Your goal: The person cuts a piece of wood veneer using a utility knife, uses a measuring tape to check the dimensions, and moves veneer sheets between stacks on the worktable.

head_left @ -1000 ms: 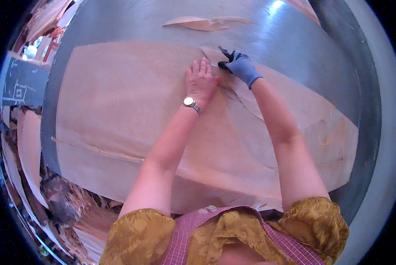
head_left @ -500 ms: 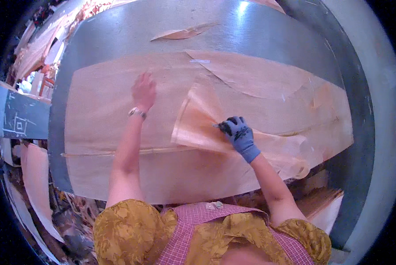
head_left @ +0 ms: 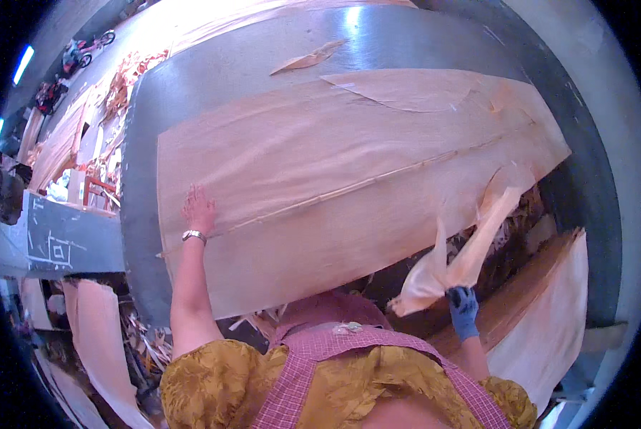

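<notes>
A large pale wood veneer sheet (head_left: 292, 171) lies across the table, with a long raised seam running along it. My left hand (head_left: 199, 209), bare and with a watch at the wrist, rests flat on the sheet near its left end, fingers stretched out. Beyond the table's near edge on the right, my right hand (head_left: 463, 307) in a blue-grey glove is closed on a loose, crumpled piece of veneer (head_left: 424, 282). That piece hangs in folds and reaches back towards the sheet's right side. The glove's fingertips are partly hidden. Another veneer piece (head_left: 399, 89) overlaps the sheet's far edge.
A small veneer scrap (head_left: 307, 58) lies on the dark tabletop (head_left: 227, 68) at the far side. Large veneer sheets (head_left: 542, 314) lean at the lower right. Scraps litter the floor on the left, beside a chalk-marked grey beam (head_left: 77, 236).
My right hand has drawn the folded veneer piece off the sheet, towards me and right. My left hand has moved left and nearer. The view has shifted, showing more floor on the left.
</notes>
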The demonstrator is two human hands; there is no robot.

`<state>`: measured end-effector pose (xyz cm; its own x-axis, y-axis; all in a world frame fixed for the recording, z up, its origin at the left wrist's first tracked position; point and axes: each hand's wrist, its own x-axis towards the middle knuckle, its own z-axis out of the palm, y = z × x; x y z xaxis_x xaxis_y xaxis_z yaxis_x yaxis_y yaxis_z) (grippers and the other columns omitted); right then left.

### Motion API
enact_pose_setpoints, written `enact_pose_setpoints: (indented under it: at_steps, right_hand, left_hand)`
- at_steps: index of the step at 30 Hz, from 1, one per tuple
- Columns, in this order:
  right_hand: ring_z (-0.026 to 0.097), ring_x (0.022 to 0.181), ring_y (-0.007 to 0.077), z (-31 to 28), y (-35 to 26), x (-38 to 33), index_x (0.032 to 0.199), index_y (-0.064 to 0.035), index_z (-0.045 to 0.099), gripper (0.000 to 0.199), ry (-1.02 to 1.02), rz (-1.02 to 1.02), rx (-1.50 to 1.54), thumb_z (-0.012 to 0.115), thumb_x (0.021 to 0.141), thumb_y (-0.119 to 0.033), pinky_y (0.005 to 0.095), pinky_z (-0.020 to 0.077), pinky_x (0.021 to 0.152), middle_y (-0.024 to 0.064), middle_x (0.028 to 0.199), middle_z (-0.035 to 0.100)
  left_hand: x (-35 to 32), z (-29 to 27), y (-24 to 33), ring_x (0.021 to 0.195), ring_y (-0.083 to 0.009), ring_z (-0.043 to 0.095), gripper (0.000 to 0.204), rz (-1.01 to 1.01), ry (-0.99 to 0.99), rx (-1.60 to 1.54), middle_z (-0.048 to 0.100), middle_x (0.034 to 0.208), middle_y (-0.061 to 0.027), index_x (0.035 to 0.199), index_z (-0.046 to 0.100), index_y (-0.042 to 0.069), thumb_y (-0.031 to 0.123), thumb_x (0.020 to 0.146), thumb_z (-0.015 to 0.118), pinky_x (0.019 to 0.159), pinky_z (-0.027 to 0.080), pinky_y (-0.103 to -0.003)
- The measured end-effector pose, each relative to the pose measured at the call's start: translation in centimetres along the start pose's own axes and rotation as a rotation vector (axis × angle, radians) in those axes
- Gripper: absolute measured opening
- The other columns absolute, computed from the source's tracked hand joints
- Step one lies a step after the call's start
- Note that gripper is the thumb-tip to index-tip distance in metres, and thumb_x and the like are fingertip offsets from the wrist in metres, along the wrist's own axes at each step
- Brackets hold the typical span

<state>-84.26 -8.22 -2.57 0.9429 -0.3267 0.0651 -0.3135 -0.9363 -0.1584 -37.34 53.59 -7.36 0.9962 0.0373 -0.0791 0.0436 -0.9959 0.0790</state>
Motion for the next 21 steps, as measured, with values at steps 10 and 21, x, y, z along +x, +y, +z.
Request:
enact_pose_setpoints:
  at_steps: [10, 21]
  right_hand:
    - [0.06, 0.096, 0.0363, 4.9, -28.9, -6.4, 0.112, -0.0059, 0.06, 0.041, -0.001, 0.198, 0.18, 0.07, 0.075, -0.019, 0.0406, 0.0526, 0.082, 0.0169, 0.107, 0.061]
    - [0.065, 0.079, 0.0234, 12.4, -60.3, -3.6, 0.103, -0.0059, 0.067, 0.032, -0.334, 0.292, 1.194, 0.065, 0.089, -0.034, 0.0338, 0.0524, 0.069, 0.0069, 0.098, 0.068]
  left_hand:
    - [9.4, -1.5, -10.2, 0.142, -0.0325, 0.025, 0.066, 0.245, 0.02, 0.122, 0.028, 0.153, -0.0157, 0.145, 0.032, 0.003, 0.023, 0.085, 0.054, 0.116, 0.016, -0.052]
    - [-3.1, -2.2, -12.5, 0.126, -0.0329, 0.042, 0.038, 1.03, 0.034, -0.182, 0.054, 0.129, -0.0128, 0.104, 0.067, 0.011, 0.038, 0.078, 0.068, 0.11, 0.025, -0.05]
